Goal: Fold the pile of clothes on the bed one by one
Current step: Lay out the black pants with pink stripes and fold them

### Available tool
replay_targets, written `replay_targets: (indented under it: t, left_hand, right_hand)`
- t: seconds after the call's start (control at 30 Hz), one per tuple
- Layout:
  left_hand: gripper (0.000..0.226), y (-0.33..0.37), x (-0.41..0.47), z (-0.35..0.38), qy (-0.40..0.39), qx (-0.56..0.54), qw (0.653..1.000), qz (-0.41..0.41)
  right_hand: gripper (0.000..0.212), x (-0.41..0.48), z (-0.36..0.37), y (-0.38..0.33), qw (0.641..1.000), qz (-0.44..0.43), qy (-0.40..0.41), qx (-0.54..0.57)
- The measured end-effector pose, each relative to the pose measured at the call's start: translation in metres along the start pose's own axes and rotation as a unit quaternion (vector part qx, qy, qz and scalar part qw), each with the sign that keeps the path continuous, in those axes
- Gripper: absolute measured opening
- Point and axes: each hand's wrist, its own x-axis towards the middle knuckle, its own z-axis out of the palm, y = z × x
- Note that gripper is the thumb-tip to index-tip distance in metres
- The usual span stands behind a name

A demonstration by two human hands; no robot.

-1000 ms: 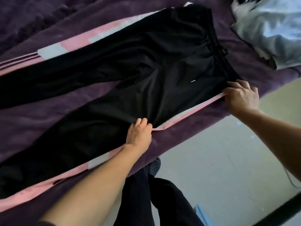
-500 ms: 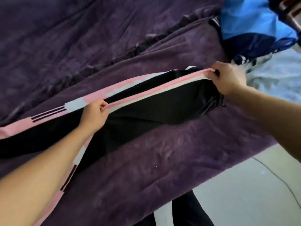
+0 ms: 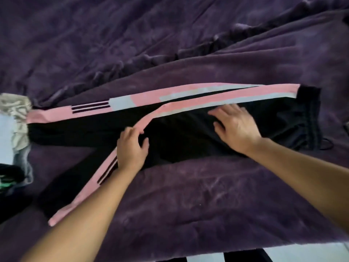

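Note:
Black track pants with pink and pale side stripes lie lengthwise on the purple bed cover, one leg laid over the other, waistband at the right. The near leg bends away toward the lower left. My right hand lies flat with spread fingers on the upper part of the pants. My left hand rests at the knee bend, fingertips on the pink stripe, thumb spread; whether it pinches the cloth is unclear.
A heap of grey and pale clothes sits at the left edge, with a dark garment showing green below it. The rumpled cover fills the far side. The bed edge and floor show at the bottom.
Both hands have let go of the carried striped edge, which now lies over the other leg. My right hand has flattened on the pants, and the view has shifted left.

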Motion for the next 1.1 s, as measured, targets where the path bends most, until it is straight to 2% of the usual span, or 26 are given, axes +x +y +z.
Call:
replay_targets:
  t: [0.1,0.23,0.33,0.47,0.53,0.57,0.63,0.7,0.77,0.87,0.97,1.03,1.1]
  left_hand:
    - [0.03,-0.061,-0.057,-0.018,-0.041,0.085,0.995,-0.021]
    - [0.048,-0.151,-0.119,-0.037,-0.125,0.204,0.971,-0.024]
    - [0.055,-0.216,-0.146,-0.045,-0.153,0.242,0.958,-0.023]
    - [0.048,-0.287,-0.157,-0.066,-0.144,0.241,0.96,-0.007]
    - [0.029,-0.317,-0.152,-0.084,-0.127,0.207,0.97,0.004]
    - [0.017,-0.331,-0.145,-0.094,-0.109,0.166,0.98,0.0]
    - [0.015,-0.35,-0.12,-0.118,-0.053,0.033,0.997,-0.043]
    - [0.011,-0.357,-0.083,-0.145,0.005,-0.087,0.992,-0.092]
    - [0.006,-0.36,-0.04,-0.171,0.043,-0.15,0.981,-0.119]
    - [0.015,-0.361,0.029,-0.193,0.06,-0.192,0.967,-0.157]
    - [0.02,-0.368,0.088,-0.186,0.052,-0.18,0.965,-0.182]
    - [0.036,-0.367,0.11,-0.171,0.023,-0.194,0.957,-0.215]
    - [0.051,-0.361,0.115,-0.153,-0.008,-0.199,0.95,-0.241]
  right_hand:
    - [0.023,-0.004,0.032,-0.058,0.996,-0.021,-0.052,0.063]
    - [0.02,0.009,0.066,-0.133,0.991,-0.031,-0.089,0.093]
    - [0.031,0.032,0.09,-0.187,0.993,-0.037,-0.089,0.066]
    - [0.05,0.063,0.126,-0.244,0.99,0.001,-0.143,-0.01]
    - [0.037,0.073,0.138,-0.262,0.99,0.007,-0.142,-0.018]
    - [0.027,0.075,0.141,-0.268,0.993,0.026,-0.117,-0.014]
    - [0.017,0.08,0.137,-0.275,0.994,0.088,-0.058,-0.006]
    - [0.021,0.092,0.124,-0.278,0.991,0.133,-0.02,0.001]
    - [0.026,0.114,0.109,-0.282,0.985,0.17,-0.013,-0.003]
    - [0.03,0.157,0.095,-0.282,0.976,0.219,-0.011,0.003]
    - [0.032,0.192,0.094,-0.279,0.963,0.267,-0.014,0.001]
    - [0.038,0.198,0.099,-0.279,0.961,0.276,-0.016,-0.016]
    - [0.04,0.184,0.106,-0.283,0.968,0.248,0.004,-0.047]
